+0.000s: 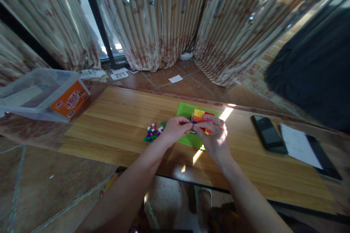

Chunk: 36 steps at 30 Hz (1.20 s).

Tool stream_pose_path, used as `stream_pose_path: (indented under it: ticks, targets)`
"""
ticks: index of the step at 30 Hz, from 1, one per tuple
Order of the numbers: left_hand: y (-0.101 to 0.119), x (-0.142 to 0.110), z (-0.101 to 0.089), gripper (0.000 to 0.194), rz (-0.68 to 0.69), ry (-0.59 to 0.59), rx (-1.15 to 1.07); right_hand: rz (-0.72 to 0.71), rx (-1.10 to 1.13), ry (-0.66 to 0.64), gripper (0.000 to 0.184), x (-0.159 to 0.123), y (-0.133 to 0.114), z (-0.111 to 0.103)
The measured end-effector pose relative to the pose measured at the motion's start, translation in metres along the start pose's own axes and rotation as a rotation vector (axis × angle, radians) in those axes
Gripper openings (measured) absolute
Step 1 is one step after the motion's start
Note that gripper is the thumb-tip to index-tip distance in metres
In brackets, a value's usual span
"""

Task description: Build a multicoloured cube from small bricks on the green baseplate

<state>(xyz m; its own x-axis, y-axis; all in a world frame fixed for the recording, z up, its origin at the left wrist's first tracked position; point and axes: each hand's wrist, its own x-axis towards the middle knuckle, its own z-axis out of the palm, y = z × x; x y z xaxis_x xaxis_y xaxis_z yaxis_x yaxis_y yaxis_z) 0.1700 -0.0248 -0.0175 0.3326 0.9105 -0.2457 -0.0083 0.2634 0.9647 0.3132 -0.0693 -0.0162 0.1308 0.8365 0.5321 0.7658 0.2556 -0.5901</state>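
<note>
Fingers (188, 127) of our left hand (173, 131) come together at the tips in a pinch, just beside the fingertips of our right hand (217, 138). Whether a small piece sits between the left tips, we cannot tell. Our right fingers bend over the brick build (200, 113), partly covering it, and we cannot tell whether they grip it or anything else.

The build, with yellow, orange, red and purple parts, is right at our fingertips, resting on a green baseplate (183, 108) that spreads out beneath our hands. Its far part shows beyond our fingers; its near part is mostly hidden by them.

To the left of our left fingers, near the baseplate but apart from it, lies a loose pile of small bricks (153, 133) in green, purple, white and pink. Well apart from our fingers, farther left, we have a clear plastic box (35, 93) with an orange label (71, 101).

Off to the right of our right fingers, a black phone (269, 134) lies on the wooden table (120, 116). Beyond it on that side come a white sheet (299, 145) and a dark, flat device (324, 156), partly under the sheet. Strips of sunlight cross the wood beside our right hand. Past our fingers, across the tiled floor (161, 76), hang striped curtains (169, 25).
</note>
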Motion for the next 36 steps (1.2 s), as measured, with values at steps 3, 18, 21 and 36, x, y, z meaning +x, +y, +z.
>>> stream_pose_path:
  ticks: [3,18,21,36]
  targets:
    - [0.001,-0.001,0.000,0.004,-0.001,0.012,-0.003,0.019,0.004,0.013,0.009,0.000,-0.001,0.002]
    - [0.003,0.000,0.006,0.017,-0.036,0.039,-0.031,0.034,0.021,0.027,0.007,0.001,0.004,0.002]
    - [0.001,0.000,0.005,0.015,0.001,0.024,-0.011,0.020,0.023,0.012,0.009,0.000,0.006,0.002]
    - [-0.006,0.008,0.003,0.015,0.075,0.029,0.086,-0.017,0.066,0.008,0.012,-0.002,0.006,0.002]
